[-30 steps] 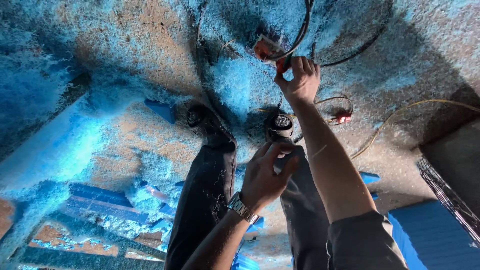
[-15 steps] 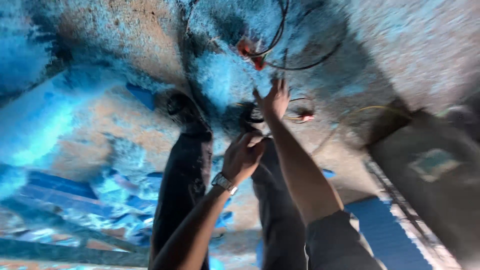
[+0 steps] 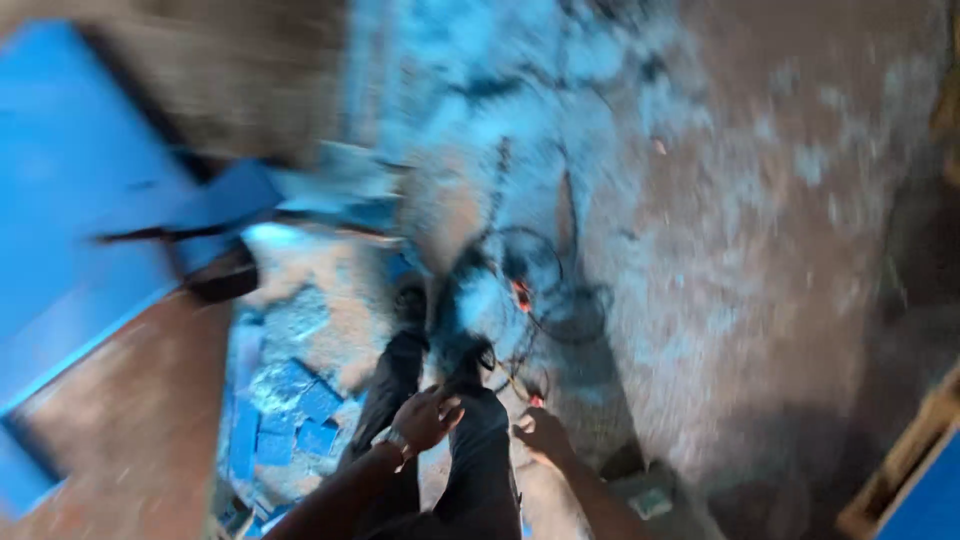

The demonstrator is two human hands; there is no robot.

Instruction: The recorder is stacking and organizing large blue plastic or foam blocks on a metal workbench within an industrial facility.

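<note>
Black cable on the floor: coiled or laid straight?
Coiled. The black cable lies in loose loops on the dusty floor ahead of the shoes, beyond both hands; blur hides how the loops overlap.

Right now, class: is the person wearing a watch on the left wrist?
Yes, a metal-banded wristwatch sits on the wrist just behind the left hand, which rests above the dark trouser legs.

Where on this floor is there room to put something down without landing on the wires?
The floor is bare to the right of the black cable loops, up to the wooden edge at the lower right. It is crowded around the shoes, where the cables tangle, and to the left, where blue scraps lie. The picture is blurred.
</note>
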